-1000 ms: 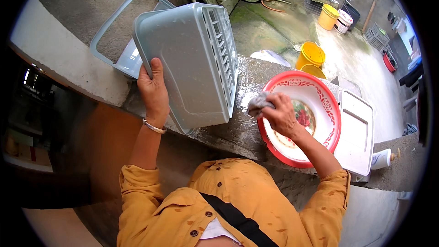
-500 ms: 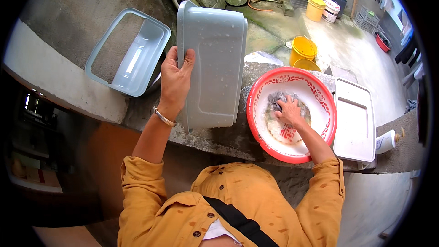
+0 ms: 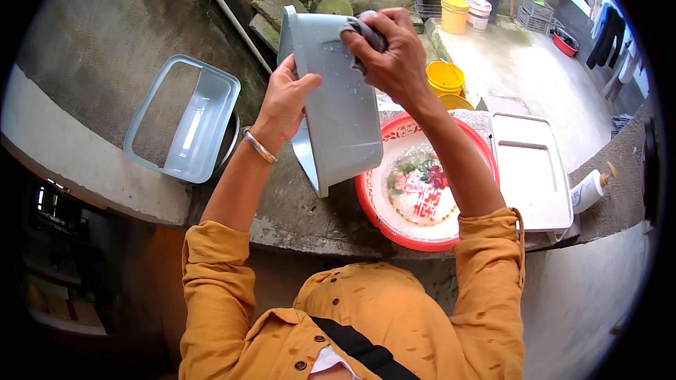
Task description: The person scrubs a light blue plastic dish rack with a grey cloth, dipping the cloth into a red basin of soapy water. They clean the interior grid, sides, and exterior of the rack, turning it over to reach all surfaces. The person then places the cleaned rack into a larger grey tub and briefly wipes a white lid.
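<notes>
A grey-blue plastic bin (image 3: 339,119) is held up on its side, tilted, with water drops on its outer wall. My left hand (image 3: 287,102) grips its rim, thumb on the outside and fingers behind. Bunched in my right hand (image 3: 394,56) is a wet grey cloth (image 3: 367,32), pressed against the bin's upper outer wall. Below my right forearm stands a red-rimmed enamel basin (image 3: 377,222) holding shallow water, with red and floral patterns on its bottom. The forearm hides part of the basin.
A pale blue frame-like lid (image 3: 225,127) lies at left. Right of the basin are a white tray-like lid (image 3: 531,200) and a white pump bottle (image 3: 586,193). Yellow buckets (image 3: 445,79) stand beyond the concrete ledge (image 3: 303,229); crates and more buckets are farther back.
My right hand has lifted the grey cloth out of the basin and up onto the bin's side. The bin has tilted, its lower end swinging right, still in my left hand.
</notes>
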Available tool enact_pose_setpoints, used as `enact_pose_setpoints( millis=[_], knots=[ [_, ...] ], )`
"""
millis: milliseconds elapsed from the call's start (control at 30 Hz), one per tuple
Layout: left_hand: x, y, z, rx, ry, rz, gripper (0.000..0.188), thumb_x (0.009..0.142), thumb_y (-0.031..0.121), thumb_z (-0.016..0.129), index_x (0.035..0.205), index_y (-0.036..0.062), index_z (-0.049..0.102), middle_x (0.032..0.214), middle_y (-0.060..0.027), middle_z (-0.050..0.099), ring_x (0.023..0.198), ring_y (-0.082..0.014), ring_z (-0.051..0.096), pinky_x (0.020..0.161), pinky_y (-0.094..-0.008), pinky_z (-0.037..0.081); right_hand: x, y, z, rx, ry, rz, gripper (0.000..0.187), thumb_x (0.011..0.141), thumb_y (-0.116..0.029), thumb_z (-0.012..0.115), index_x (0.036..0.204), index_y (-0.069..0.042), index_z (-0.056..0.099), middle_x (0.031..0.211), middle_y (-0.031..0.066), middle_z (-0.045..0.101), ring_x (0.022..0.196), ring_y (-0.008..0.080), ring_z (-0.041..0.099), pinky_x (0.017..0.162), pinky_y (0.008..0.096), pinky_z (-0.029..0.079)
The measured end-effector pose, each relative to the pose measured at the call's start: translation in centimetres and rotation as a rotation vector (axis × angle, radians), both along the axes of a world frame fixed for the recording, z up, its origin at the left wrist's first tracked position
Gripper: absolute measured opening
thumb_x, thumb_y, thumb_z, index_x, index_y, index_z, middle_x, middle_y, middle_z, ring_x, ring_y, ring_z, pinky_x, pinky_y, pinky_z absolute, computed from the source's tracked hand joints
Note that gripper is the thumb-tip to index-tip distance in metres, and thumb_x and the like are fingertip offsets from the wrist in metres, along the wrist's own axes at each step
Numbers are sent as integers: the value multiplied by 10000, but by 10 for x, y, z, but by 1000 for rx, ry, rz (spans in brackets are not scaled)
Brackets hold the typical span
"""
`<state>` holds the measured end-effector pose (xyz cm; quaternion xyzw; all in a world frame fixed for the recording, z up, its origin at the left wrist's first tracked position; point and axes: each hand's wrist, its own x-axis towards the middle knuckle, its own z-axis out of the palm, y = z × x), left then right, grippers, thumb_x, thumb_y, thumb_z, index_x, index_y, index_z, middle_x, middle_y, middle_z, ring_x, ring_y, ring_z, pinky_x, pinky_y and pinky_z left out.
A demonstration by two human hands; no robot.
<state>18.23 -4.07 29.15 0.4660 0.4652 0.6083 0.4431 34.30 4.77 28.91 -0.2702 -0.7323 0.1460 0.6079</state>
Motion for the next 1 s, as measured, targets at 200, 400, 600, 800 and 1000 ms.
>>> enact_pose_setpoints(
  millis=[200, 400, 600, 800, 1000],
  knots=[
    [23, 17, -16, 120, -79, -50, 471, 734, -98, 490, 1197, -19, 457, 1032, -83, 601, 874, -137, 608, 807, -290, 510, -20, 15, -26, 154, -155, -85, 224, 734, -247, 667, 880, -78, 650, 1002, 93, 566, 867, 305, 579, 721, 408, 482],
    [26, 17, -26, 153, -141, -17, 471, 732, -105, 482, 1198, -39, 450, 1031, -99, 611, 880, -151, 618, 810, -292, 511, 31, -10, -63, 112, -430, -6, 202, 701, -227, 676, 830, -81, 624, 997, 91, 573, 805, 326, 588, 682, 416, 497],
    [29, 10, -22, 117, -101, -28, 475, 737, -97, 477, 1210, -52, 454, 1065, -112, 601, 911, -176, 624, 837, -317, 514, 88, -16, -140, -185, -651, -10, 213, 706, -259, 655, 828, -84, 641, 979, 104, 567, 821, 330, 590, 692, 431, 504],
    [32, 7, -20, 105, -61, -50, 478, 749, -87, 485, 1225, -49, 454, 1080, -110, 593, 942, -174, 616, 855, -316, 510, 95, -13, -152, -291, -756, -146, 348, 791, -301, 650, 1108, -157, 642, 1136, 116, 542, 1051, 319, 535, 881, 465, 447],
    [31, 1, -25, 132, -108, -19, 497, 738, -103, 471, 1232, -54, 440, 1075, -112, 599, 907, -150, 620, 827, -294, 513, 23, -19, -67, 387, -495, 65, 518, 931, -393, 450, 1398, -175, 401, 1475, 85, 317, 1372, 303, 258, 1110, 487, 199]
  ],
)
